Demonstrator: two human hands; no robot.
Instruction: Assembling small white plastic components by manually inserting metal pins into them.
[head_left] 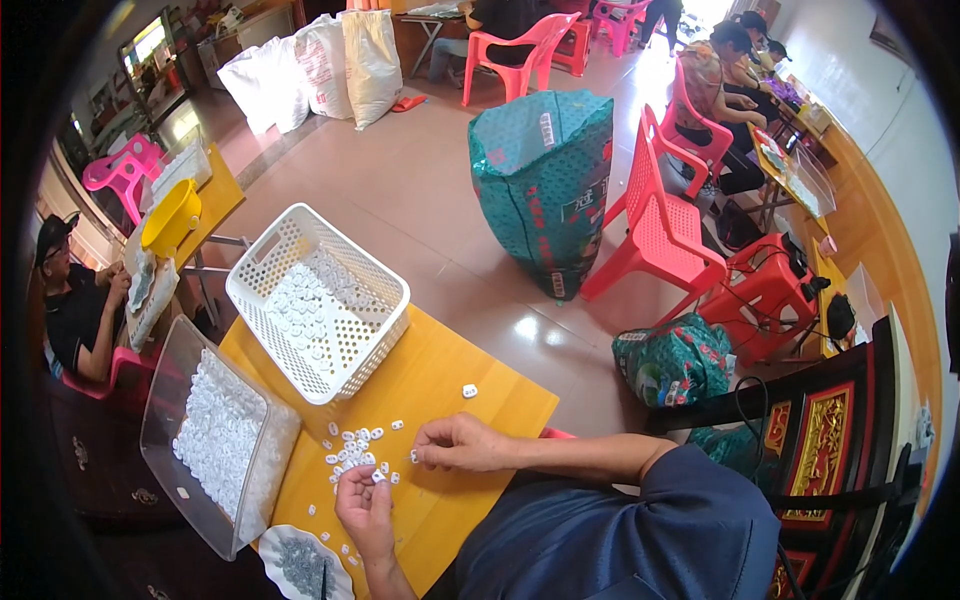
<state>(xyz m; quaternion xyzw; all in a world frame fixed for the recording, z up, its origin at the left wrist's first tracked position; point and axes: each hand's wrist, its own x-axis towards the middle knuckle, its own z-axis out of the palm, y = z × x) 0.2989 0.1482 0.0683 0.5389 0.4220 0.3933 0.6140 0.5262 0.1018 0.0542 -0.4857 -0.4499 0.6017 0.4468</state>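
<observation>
My left hand (366, 512) is closed in a pinch on a small white plastic piece (379, 477) with a dark mark. Just to its right, my right hand (465, 444) pinches another small white piece (414, 456) at its fingertips. Between and beyond the hands lies a loose pile of similar white pieces (350, 448) on the yellow wooden table (480, 385). One larger white piece (469, 391) rests apart, farther right. Near the left forearm sits a white scalloped dish (275, 580) of tiny grey or clear parts, with a dark thin tool in it.
A white perforated basket (375, 350) holding white pieces stands at the table's far side. Left of the pile is a clear bin (238, 535) filled with white pieces. Beyond are a teal sack (540, 190), red plastic chairs (655, 240) and several people seated at other tables.
</observation>
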